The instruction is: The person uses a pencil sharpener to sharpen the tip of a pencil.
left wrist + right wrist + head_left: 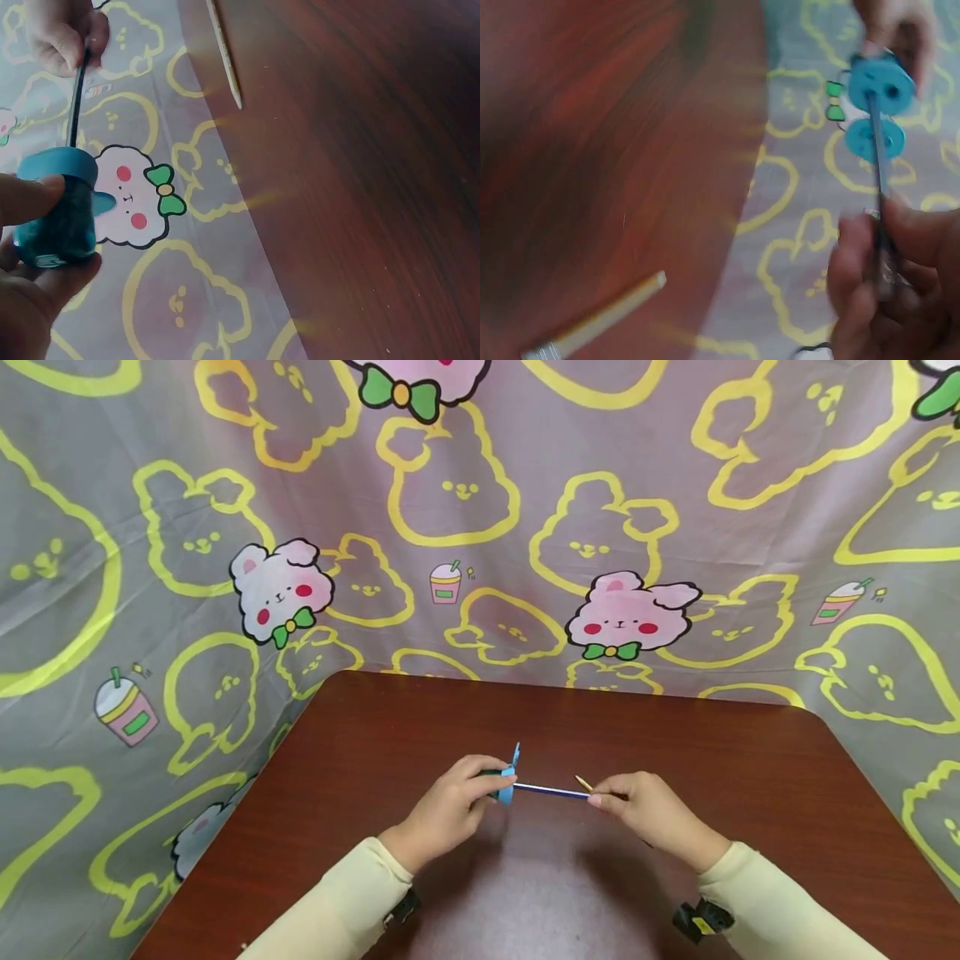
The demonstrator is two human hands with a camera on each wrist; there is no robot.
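Note:
My left hand [448, 806] grips a pencil sharpener [506, 783] between thumb and fingers, above the table. The sharpener has a see-through teal body [56, 225] and a light blue top with two holes [892, 91]; its flip cap [861, 140] stands open. A dark blue pencil [551, 790] runs from one of these holes to my right hand [641, 810], which pinches it with thumb and fingers. The pencil's end inside the sharpener is hidden. Close beyond the right fingers lies a slim pale stick [223, 52] with a tapered end and a silvery band.
A brown wooden table [420, 718] with rounded far corners spreads under both hands. Behind and beside it hangs a grey cloth [510, 527] printed with cartoon rabbits. A dark strap piece [702, 920] sits at the right wrist.

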